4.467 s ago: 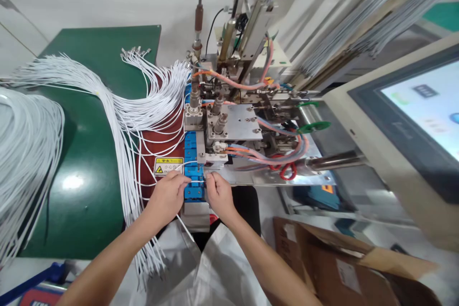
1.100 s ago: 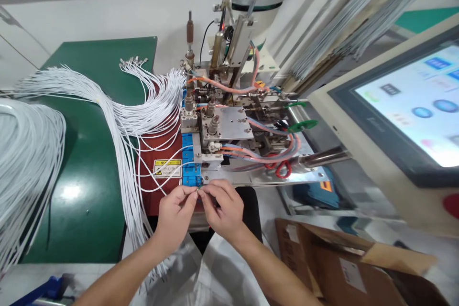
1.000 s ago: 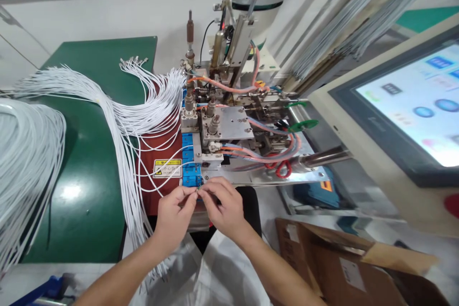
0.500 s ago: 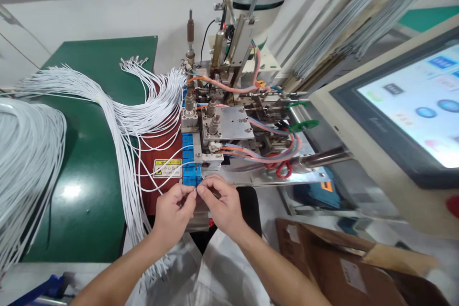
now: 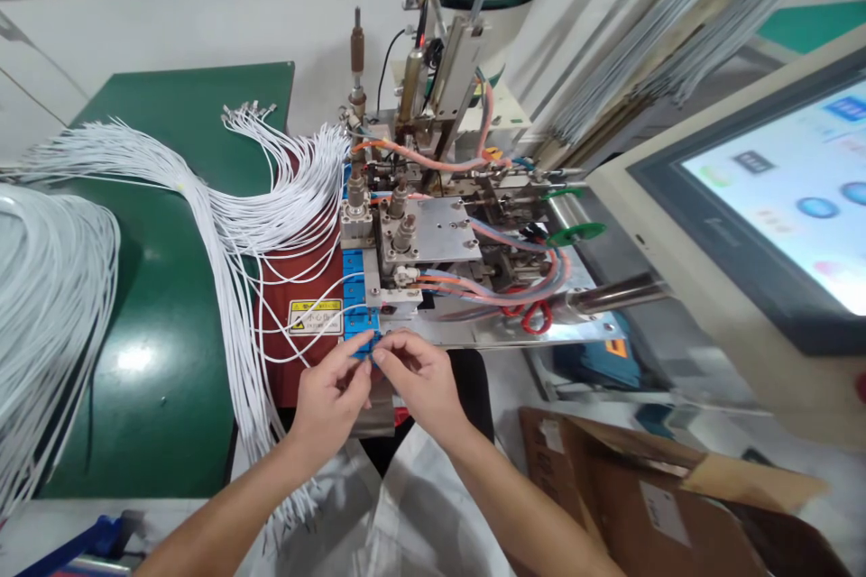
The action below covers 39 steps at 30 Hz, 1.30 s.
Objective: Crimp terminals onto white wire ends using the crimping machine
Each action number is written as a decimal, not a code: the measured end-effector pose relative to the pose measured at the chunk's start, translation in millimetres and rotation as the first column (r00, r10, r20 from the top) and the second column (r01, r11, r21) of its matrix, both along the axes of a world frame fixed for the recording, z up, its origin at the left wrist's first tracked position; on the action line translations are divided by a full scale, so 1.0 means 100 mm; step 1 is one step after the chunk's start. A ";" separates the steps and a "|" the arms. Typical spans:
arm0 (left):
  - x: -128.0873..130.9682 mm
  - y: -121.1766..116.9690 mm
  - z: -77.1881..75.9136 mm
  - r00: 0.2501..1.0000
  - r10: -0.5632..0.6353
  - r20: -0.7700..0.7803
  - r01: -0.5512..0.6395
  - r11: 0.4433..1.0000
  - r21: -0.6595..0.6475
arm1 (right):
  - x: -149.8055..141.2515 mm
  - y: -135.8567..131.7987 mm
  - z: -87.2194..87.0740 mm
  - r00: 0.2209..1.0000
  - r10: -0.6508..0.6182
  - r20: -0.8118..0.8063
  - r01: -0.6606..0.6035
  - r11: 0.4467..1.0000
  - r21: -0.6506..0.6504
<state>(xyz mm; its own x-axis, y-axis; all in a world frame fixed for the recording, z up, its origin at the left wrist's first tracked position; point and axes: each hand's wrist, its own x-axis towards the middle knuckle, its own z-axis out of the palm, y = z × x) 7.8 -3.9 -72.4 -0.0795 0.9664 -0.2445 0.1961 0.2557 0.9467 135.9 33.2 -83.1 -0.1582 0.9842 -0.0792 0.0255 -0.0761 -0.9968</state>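
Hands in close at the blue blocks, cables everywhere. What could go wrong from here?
Pinch: the left hand and right hand are bare and right at the blue blocks, beside a warning label; fingers could get caught if anything there moves.
Snag: the white cable bundle runs down by the left forearm, so an arm sweep might drag it.
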 end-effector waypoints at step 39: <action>-0.26 0.26 -0.09 0.678 -0.167 -0.715 0.381 0.913 0.148 | 0.20 0.23 -0.29 0.771 0.097 0.630 -0.309 0.921 0.236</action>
